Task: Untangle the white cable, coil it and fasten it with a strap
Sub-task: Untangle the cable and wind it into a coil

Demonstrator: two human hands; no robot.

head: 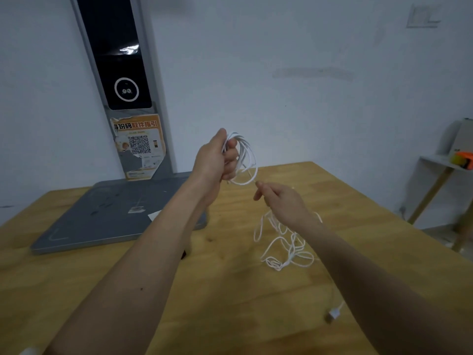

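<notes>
My left hand [216, 160] is raised above the wooden table and grips several coiled loops of the white cable [247, 160]. A strand runs from the coil down to my right hand [279, 198], which pinches it just below and to the right of the coil. Under that hand, the rest of the cable lies in a loose tangle [284, 244] on the table. A white plug end [334, 313] rests near the front right, by my right forearm. No strap is visible.
A grey scanner stand has its flat base [102, 219] on the table's left and an upright column [122, 73] with a dark screen and an orange QR sticker. A small dark object peeks out under my left forearm [183, 253]. A side table [440, 175] stands at far right.
</notes>
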